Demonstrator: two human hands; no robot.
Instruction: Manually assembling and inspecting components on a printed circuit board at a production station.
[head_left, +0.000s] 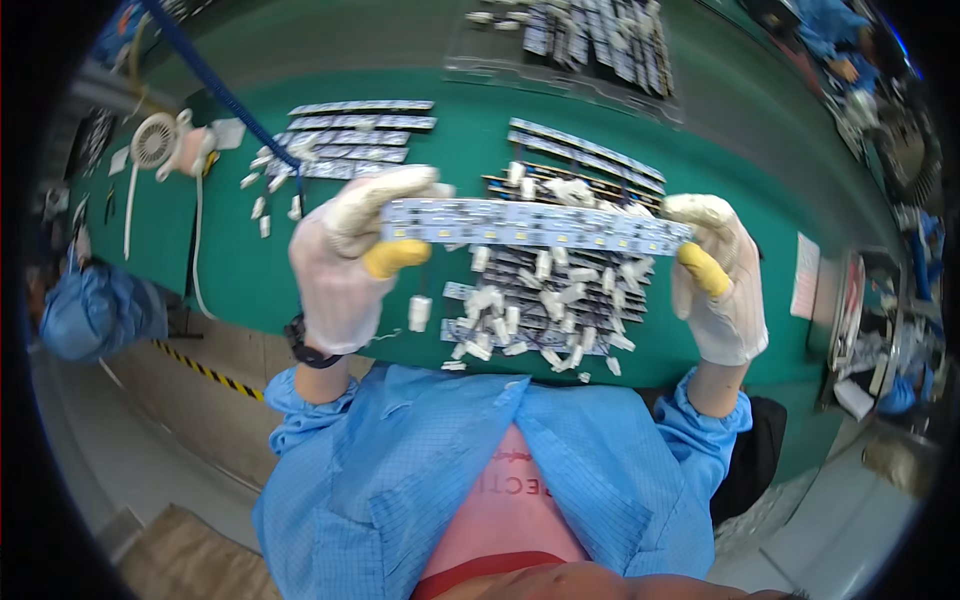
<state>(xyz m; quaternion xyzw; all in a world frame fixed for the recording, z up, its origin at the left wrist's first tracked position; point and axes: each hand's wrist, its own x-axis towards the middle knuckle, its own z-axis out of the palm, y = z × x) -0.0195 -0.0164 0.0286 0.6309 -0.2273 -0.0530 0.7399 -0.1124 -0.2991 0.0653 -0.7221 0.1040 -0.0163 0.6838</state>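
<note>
Between my two hands I hold up a long, pale LED circuit strip [540,225], level, with a row of small yellowish LEDs along its lower edge. My left hand [350,250], in a white glove with a yellow thumb tip, pinches its left end. At the right end my right hand [715,270], gloved the same way, grips it between thumb and fingers. A white connector [420,313] hangs below the left end. Under the strip lies a pile of more LED strips [625,300] with white connectors, partly hidden by the held one.
Several LED strips [365,137] lie in rows at the back left of the green table [465,110]. A clear tray [560,85] of strips stands at the far side. A small fan [160,145] is at left, beneath a blue coiled hose [220,85]. Another person [100,310] is at far left.
</note>
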